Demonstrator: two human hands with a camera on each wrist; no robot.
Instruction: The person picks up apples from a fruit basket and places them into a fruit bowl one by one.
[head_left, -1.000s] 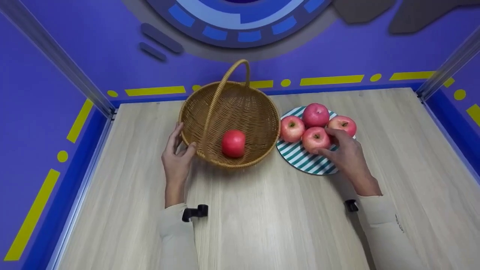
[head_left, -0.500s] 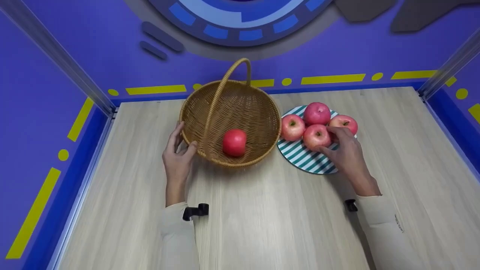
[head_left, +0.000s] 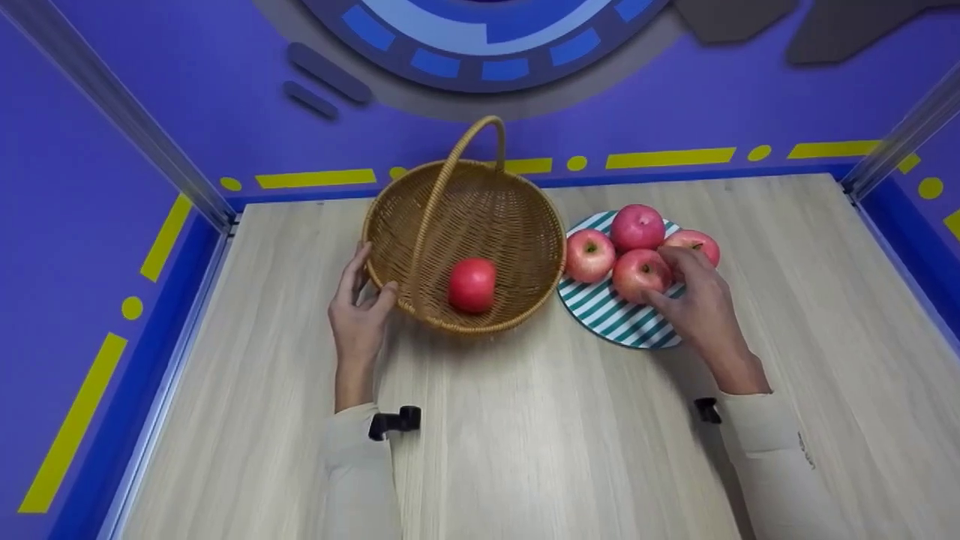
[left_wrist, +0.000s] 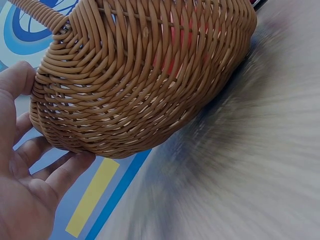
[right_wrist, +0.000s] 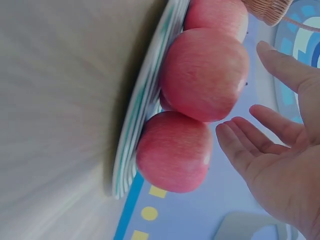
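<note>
My left hand (head_left: 358,319) holds the left side of the wicker basket (head_left: 525,217), thumb near the rim and fingers against the outer weave, as the left wrist view shows. One red apple (head_left: 472,285) lies inside the basket, near its front. On the green-and-white striped plate (head_left: 611,322) to the right sit several apples. My right hand (head_left: 701,307) is at the right side of the front apple (head_left: 637,277). In the right wrist view its fingertips are close to or touching this apple (right_wrist: 205,75), while the thumb (right_wrist: 280,62) is apart from it.
The plate stands close beside the basket's right side. A tall arched handle (head_left: 439,195) rises over the basket's left half. Blue patterned walls (head_left: 637,112) enclose the wooden table (head_left: 502,435) at the back and sides.
My right thumb has slid back rightward along the front apple, which has tilted and shifted slightly right. My left hand and the basket stay as they were; the whole view has drifted a little.
</note>
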